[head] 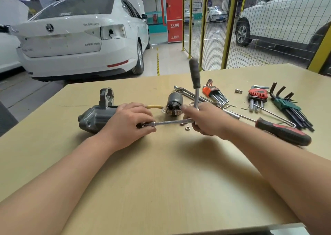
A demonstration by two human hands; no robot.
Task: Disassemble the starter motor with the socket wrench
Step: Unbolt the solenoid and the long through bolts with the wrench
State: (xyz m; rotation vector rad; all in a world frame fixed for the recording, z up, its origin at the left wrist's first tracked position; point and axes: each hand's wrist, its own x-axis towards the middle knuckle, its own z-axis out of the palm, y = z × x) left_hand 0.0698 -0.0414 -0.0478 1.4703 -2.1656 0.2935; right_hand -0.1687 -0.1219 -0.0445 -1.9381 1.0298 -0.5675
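Note:
The grey starter motor (pixel 96 117) lies on its side on the wooden table (pixel 161 181). My left hand (pixel 128 122) grips its rear end and hides it. The socket wrench's long extension (pixel 170 123) runs level from the motor's end to the ratchet head. My right hand (pixel 204 119) holds that head, and the black-gripped handle (pixel 194 73) stands nearly upright above it. The detached solenoid (pixel 173 104) sits just behind, near a yellow-sleeved lead (pixel 154 107) from the motor.
A loose nut (pixel 187 127) lies under the extension. To the right are a red-and-black screwdriver (pixel 283 131), three hex key sets (pixel 215 94), (pixel 258 98), (pixel 290 106), bent rods (pixel 188 94) and a small socket (pixel 238 91). A wire fence (pixel 250 28) stands behind.

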